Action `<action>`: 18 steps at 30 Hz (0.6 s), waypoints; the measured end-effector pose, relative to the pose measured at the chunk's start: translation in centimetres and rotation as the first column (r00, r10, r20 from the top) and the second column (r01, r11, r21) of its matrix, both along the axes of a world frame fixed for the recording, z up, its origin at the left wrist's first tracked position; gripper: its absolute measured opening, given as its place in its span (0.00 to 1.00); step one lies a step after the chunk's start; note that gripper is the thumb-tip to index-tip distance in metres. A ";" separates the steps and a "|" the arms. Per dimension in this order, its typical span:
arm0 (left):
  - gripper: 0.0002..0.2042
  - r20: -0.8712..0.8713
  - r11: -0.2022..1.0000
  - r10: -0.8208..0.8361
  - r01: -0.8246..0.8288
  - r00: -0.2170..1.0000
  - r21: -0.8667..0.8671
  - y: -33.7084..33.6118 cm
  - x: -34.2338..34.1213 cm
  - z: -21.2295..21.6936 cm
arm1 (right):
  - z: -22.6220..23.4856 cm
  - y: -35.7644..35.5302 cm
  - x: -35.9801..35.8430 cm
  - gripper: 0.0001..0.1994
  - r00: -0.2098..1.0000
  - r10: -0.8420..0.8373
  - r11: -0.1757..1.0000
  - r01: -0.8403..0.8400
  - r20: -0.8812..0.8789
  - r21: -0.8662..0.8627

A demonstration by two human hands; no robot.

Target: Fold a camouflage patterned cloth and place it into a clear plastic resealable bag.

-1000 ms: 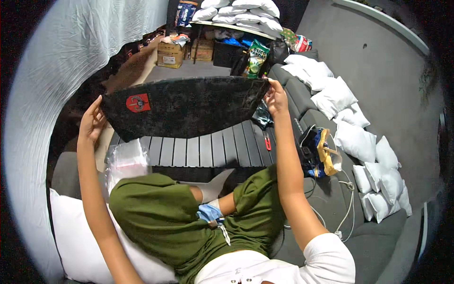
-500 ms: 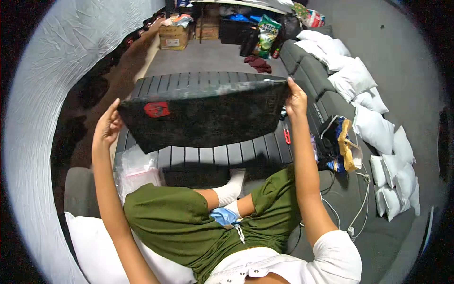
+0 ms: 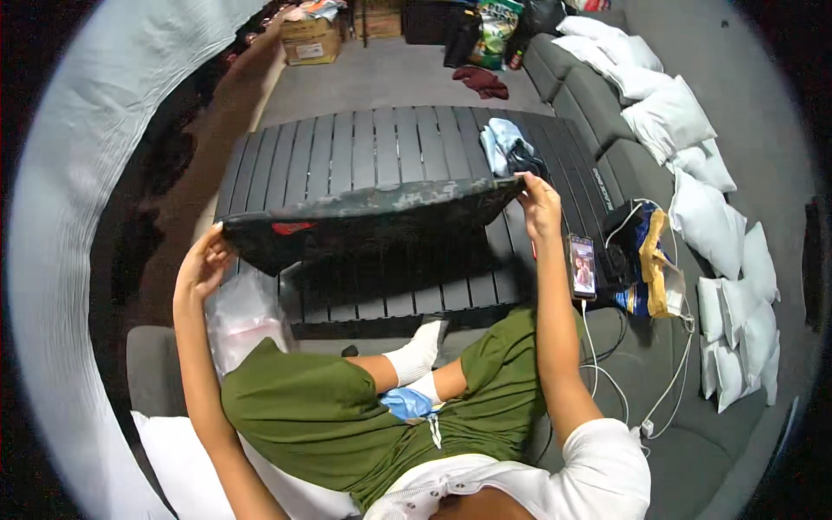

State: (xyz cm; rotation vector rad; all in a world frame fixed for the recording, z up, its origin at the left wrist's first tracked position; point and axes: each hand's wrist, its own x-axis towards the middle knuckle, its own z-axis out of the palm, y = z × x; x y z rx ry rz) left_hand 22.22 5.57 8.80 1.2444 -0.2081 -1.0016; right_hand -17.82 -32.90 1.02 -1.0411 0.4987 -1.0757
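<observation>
A dark cloth (image 3: pixel 373 217) with a camouflage pattern along its upper face and a red patch near its left end hangs stretched between my hands, over the near half of the slatted table (image 3: pixel 364 143). Its left corner is pinched in my left hand (image 3: pixel 204 262). At the opposite corner, my right hand (image 3: pixel 542 206) closes its thumb and fingers on the edge. Folded light blue and black fabric (image 3: pixel 510 149) lies on the table just beyond my right hand. Below my left hand sit clear plastic bags (image 3: pixel 247 316). A small light blue piece (image 3: pixel 409 402) rests by my crossed legs.
On the grey sofa at right, a phone (image 3: pixel 582 267) is plugged into a white cable, beside a blue and yellow bag (image 3: pixel 654 269). White pillows (image 3: pixel 672 117) line the sofa. Farther off are a cardboard box (image 3: pixel 310 43) and a maroon cloth (image 3: pixel 481 83) on the floor.
The cloth has tipped flatter and lower, so its dark face and red patch show less. My right hand has come down slightly. The folded blue fabric and the phone have come into sight.
</observation>
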 end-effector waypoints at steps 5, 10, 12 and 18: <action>0.07 -0.004 0.984 0.136 -0.135 0.991 -0.117 0.0 0.2 -0.5 | 0.8 0.7 -0.9 0.07 0.998 0.002 1.000 -0.003 0.056 0.010; 0.08 0.095 0.969 0.205 -0.189 0.974 -0.157 -2.2 -2.5 -0.1 | 1.1 1.8 -3.0 0.07 0.989 0.012 0.999 -0.019 0.149 0.051; 0.06 0.089 0.968 0.137 -0.114 0.987 -0.226 0.0 0.0 -1.3 | 1.8 2.8 -3.0 0.05 0.976 -0.008 0.994 -0.016 0.216 0.108; 0.03 0.191 0.974 0.125 -0.084 0.974 -0.208 -1.5 -0.3 -2.1 | 1.3 2.9 -4.6 0.04 0.970 -0.026 0.993 -0.004 0.241 0.122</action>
